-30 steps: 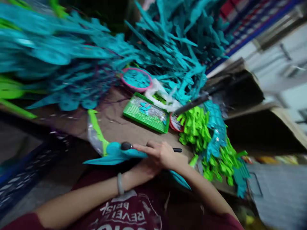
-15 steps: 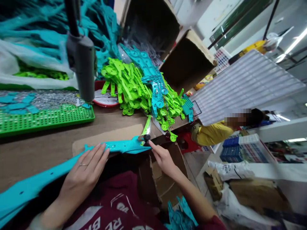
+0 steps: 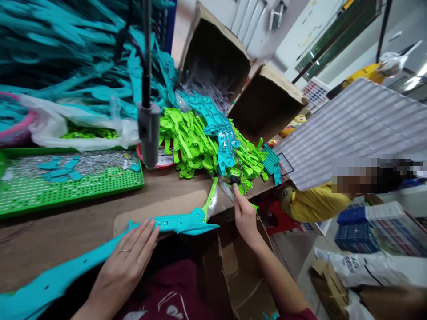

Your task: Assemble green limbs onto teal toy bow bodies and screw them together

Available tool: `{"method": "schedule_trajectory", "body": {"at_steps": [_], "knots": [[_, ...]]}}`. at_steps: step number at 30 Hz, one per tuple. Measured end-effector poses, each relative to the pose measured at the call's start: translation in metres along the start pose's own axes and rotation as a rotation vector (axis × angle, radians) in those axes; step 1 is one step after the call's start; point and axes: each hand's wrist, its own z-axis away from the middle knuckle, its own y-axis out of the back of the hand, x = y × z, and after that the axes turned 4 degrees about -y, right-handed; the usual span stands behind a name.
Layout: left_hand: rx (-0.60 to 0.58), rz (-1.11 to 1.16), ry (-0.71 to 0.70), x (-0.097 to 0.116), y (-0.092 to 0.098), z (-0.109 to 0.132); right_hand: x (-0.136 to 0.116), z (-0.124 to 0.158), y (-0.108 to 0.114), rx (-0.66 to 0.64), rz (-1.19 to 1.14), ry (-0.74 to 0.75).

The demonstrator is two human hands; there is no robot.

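A long turquoise plastic toy part (image 3: 80,260) runs along the table's front edge. My left hand (image 3: 128,253), a ring on one finger, lies flat across it with the fingers stretched out. At its right end, a bright green plastic piece (image 3: 211,200) with a clear film-like section stands up from the turquoise part. My right hand (image 3: 246,220) is apart from that end, its fingers closed at a small black round-ended piece (image 3: 234,179). What else lies inside the right hand is hidden. Just beyond it is a heap of green plastic parts (image 3: 191,146).
Turquoise wired parts (image 3: 225,149) lie on the heap. A green perforated tray (image 3: 110,189) with metal bits stands left. A grey hanging tool (image 3: 149,135) comes down above the table. Open cardboard boxes (image 3: 267,102) stand behind; another box (image 3: 247,271) is below. A person in yellow (image 3: 310,202) is at right.
My right hand has moved right and away from the turquoise part's end, taking the black-ended piece with it. My left hand stays on the part. The whole view has shifted slightly.
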Motion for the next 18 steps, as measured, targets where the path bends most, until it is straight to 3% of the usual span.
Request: {"method": "schedule_trajectory", "body": {"at_steps": [2, 5, 9, 12, 15, 18], "knots": [[0.004, 0.009, 0.024, 0.001, 0.004, -0.005, -0.002, -0.004, 0.005, -0.071, 0.070, 0.022], [-0.002, 0.089, 0.091, -0.005, 0.016, -0.017, -0.017, -0.016, 0.005, -0.168, 0.253, 0.207], [-0.119, 0.211, 0.285, -0.022, 0.026, -0.033, -0.060, -0.046, -0.016, -0.228, 0.409, 0.573], [-0.180, 0.280, 0.411, -0.032, 0.024, -0.037, -0.101, -0.078, -0.037, -0.240, 0.414, 0.720], [-0.186, 0.367, 0.471, -0.032, 0.020, -0.037, -0.147, -0.120, -0.050, -0.239, 0.370, 0.759], [-0.161, 0.419, 0.519, -0.027, 0.021, -0.037, -0.192, -0.164, -0.057, -0.340, 0.370, 0.653]]}}
